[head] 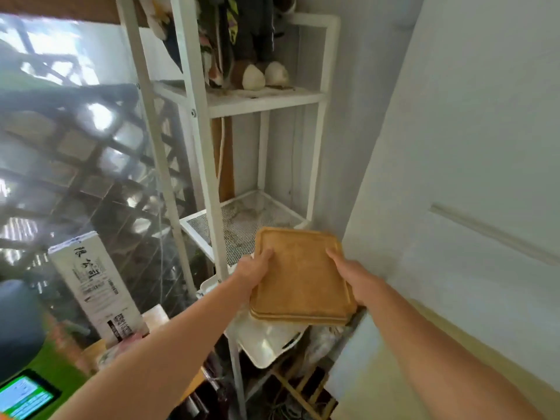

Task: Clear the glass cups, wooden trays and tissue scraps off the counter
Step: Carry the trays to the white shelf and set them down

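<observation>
White metal shelf rack (201, 165), its mesh shelf (239, 228) just ahead. Tan square wooden trays (300, 283), apparently two stacked, held in air before it. Likely stiff, light, smooth: grip opposite edges. Left hand (257, 269) and right hand (353, 275) each clamp a side, thumbs on top.

Home storage corner: white metal shelf rack (209, 122), hanging clothes (239, 31), plastered wall (469, 116), window (60, 116)

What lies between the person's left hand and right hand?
In the head view, the wooden trays lie there; left hand and right hand each grip a side.
</observation>
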`<state>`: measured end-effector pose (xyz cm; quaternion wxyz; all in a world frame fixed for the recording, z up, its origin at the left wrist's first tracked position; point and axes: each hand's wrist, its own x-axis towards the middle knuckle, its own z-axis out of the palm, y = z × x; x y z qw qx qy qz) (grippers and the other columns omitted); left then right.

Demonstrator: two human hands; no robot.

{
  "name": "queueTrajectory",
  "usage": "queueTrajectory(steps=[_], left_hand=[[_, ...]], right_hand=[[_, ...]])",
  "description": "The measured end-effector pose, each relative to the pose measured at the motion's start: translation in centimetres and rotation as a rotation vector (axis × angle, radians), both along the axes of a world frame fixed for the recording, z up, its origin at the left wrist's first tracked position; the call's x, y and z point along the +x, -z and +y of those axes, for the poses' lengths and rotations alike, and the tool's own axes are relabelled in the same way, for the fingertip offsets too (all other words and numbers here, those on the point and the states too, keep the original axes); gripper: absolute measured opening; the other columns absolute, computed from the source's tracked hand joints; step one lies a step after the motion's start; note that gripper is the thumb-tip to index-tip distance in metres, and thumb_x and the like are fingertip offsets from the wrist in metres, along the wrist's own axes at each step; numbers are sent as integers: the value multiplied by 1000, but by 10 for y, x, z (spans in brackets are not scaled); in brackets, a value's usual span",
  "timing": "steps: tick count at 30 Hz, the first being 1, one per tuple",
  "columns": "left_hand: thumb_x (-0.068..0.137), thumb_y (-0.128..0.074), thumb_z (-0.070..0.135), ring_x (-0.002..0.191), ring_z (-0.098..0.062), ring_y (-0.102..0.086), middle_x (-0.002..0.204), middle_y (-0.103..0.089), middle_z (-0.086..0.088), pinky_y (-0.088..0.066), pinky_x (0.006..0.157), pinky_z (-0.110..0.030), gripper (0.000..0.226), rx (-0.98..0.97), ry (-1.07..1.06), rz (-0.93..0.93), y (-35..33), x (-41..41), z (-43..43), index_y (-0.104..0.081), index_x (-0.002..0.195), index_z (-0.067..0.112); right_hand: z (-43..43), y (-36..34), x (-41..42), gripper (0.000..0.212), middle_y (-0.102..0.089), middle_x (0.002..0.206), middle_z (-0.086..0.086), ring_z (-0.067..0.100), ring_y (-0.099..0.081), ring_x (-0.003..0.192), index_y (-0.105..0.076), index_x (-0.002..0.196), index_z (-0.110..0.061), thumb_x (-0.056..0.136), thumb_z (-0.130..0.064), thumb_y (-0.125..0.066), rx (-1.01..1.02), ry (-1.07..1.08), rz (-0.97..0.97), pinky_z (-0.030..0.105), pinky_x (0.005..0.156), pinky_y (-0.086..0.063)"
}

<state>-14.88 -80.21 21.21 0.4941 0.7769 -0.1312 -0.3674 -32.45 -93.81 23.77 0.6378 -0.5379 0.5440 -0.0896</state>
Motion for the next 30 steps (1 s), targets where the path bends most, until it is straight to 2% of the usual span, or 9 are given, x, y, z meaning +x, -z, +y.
queueTrajectory(steps=[5,6,8,10,13,17,21,27,30], left_hand=[[87,-58,59,91,-28,-57,93,-58,-6,-45,80,-36,71,-57,-188,55,-12,42,-50,-51,129,1],[87,-57,58,87,-27,-56,88,-56,-3,-44,79,-36,71,-60,-231,61,-12,48,-56,-51,129,1],[88,-57,56,81,-23,-56,86,-56,-2,-43,78,-35,70,-69,-317,79,-9,60,-66,-52,129,-1],[90,-57,53,80,-22,-56,91,-58,-4,-43,78,-35,67,-77,-398,96,-4,70,-72,-53,128,-2],[93,-51,54,94,-28,-58,99,-60,-8,-46,86,-38,64,-61,-493,121,1,83,-77,-53,127,0],[99,-39,51,109,-32,-59,117,-62,-15,-46,101,-45,60,28,-569,99,4,99,-82,-54,126,1],[100,-40,44,98,-28,-56,107,-59,-12,-45,87,-38,53,110,-633,75,3,111,-88,-53,124,-1],[97,-43,33,88,-26,-54,92,-57,-10,-44,76,-35,42,212,-652,-11,-4,128,-92,-54,119,-2],[96,-43,25,91,-27,-56,91,-58,-12,-47,79,-36,37,234,-665,-16,-3,128,-93,-55,118,-2]], right_hand=[[-82,-21,71,71,-67,123,11,29,-64,109,-55,135,-13,84,-63,-62,60,-181,-56,46,100,-49],[-91,-23,85,68,-67,122,12,29,-65,109,-57,132,-12,86,-62,-61,76,-227,-53,46,98,-50],[-109,-23,112,59,-71,111,12,27,-68,98,-61,127,-11,89,-57,-59,87,-297,-52,41,81,-55],[-124,-20,138,51,-73,106,12,27,-69,96,-64,120,-11,93,-53,-57,104,-374,-48,39,78,-54],[-142,-11,176,47,-78,92,10,26,-72,92,-68,107,-13,91,-56,-57,128,-480,-7,39,75,-55],[-151,4,221,54,-78,95,10,25,-73,87,-66,117,-15,89,-61,-56,127,-591,53,35,69,-54],[-157,20,250,63,-69,113,11,30,-65,102,-54,132,-18,88,-63,-55,93,-671,91,41,83,-51],[-161,14,271,44,-67,98,9,28,-64,89,-52,117,-20,92,-56,-55,94,-687,54,38,71,-50],[-161,13,276,44,-65,97,8,25,-62,86,-53,123,-15,95,-49,-55,19,-698,48,37,70,-49]])
